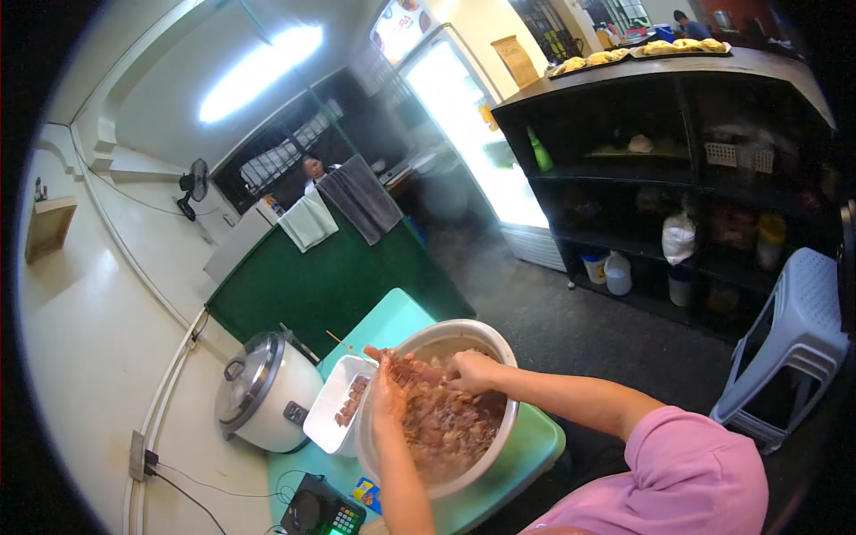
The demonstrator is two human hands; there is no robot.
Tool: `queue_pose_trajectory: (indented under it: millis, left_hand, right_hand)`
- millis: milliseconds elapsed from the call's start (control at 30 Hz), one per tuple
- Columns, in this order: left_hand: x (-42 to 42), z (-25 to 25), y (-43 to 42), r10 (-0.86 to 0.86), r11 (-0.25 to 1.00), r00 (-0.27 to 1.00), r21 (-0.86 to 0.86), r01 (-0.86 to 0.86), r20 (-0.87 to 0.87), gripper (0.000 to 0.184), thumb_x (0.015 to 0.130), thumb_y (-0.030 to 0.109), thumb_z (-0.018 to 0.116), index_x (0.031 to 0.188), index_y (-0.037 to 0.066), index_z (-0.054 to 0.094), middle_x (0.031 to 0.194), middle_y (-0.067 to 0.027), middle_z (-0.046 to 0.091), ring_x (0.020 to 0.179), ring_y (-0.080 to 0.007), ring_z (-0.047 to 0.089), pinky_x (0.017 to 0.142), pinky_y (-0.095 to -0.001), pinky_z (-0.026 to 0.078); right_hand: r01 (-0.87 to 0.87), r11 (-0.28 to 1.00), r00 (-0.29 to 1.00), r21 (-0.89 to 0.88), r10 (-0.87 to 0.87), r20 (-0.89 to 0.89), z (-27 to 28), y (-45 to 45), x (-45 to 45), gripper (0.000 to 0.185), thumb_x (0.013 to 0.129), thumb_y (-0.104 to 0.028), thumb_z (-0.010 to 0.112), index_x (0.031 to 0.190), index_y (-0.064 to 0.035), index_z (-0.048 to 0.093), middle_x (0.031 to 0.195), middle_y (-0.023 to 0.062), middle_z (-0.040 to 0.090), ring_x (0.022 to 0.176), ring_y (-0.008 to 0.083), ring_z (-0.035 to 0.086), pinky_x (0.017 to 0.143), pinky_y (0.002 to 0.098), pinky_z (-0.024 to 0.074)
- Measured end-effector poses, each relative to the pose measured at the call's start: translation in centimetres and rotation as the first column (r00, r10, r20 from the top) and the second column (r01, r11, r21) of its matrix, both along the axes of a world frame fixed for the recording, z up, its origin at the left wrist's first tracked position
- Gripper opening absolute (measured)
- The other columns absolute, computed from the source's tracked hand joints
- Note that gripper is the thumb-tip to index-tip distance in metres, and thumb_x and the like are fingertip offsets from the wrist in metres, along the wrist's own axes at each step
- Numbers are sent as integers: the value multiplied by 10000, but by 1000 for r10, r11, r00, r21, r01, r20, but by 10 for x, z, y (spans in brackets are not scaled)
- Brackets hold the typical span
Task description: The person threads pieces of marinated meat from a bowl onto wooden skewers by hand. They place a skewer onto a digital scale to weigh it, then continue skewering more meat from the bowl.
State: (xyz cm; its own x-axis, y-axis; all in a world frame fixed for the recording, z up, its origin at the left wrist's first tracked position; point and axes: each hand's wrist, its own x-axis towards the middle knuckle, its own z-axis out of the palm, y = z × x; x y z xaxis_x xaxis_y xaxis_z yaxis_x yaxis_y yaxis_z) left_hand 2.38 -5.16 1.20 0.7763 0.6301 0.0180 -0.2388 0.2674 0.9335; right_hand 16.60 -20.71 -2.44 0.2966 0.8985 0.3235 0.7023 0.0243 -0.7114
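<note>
A large pale basin (506, 346) full of raw marinated meat pieces (446, 428) stands on the turquoise table in front of me. My left hand (387, 392), at the basin's left side, is closed around meat with a thin wooden skewer (346, 342) sticking out beyond it to the upper left. Over the meat, my right hand (473, 371) has its fingers curled in on a piece; the fingertips are partly hidden. Beside the basin on the left is a white tray (326, 419) holding a few skewered meat portions (351, 399).
A rice cooker (272, 392) and a card terminal (323, 506) are at the left. Behind stand a green partition (339, 285) with towels and a lit fridge (473, 134). Dark shelves (624, 169) and stacked grey stools (794, 330) are at right. A person (312, 171) is behind the partition.
</note>
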Motion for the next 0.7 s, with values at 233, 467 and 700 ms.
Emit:
queue_pose_trajectory:
  millis: [233,467,700]
  left_hand:
    - [-3,10,-16,-5,996,1000,89,6,-11,263,914,323,497,1113,155,532,1094,11,560,1078,-180,525,846,-445,436]
    - [-2,13,-20,77,994,997,81,-75,-14,279,918,296,485,1121,108,518,1049,-118,606,932,-307,600,822,-472,468]
    - [-2,4,-5,29,998,1000,52,-29,-1,265,921,273,488,1115,96,523,1049,-101,607,944,-276,598,821,-470,471]
  right_hand:
    - [10,999,999,47,-11,31,-4,3,1,171,702,-214,652,788,-71,690,752,146,659,704,305,640,662,399,496]
    - [31,999,999,38,-33,41,-11,8,2,174,699,-203,653,794,-61,687,758,153,658,729,311,640,687,399,497]
    - [13,999,999,-32,-12,36,2,-1,-1,183,699,-174,648,836,-60,692,820,163,660,796,313,636,733,396,492]
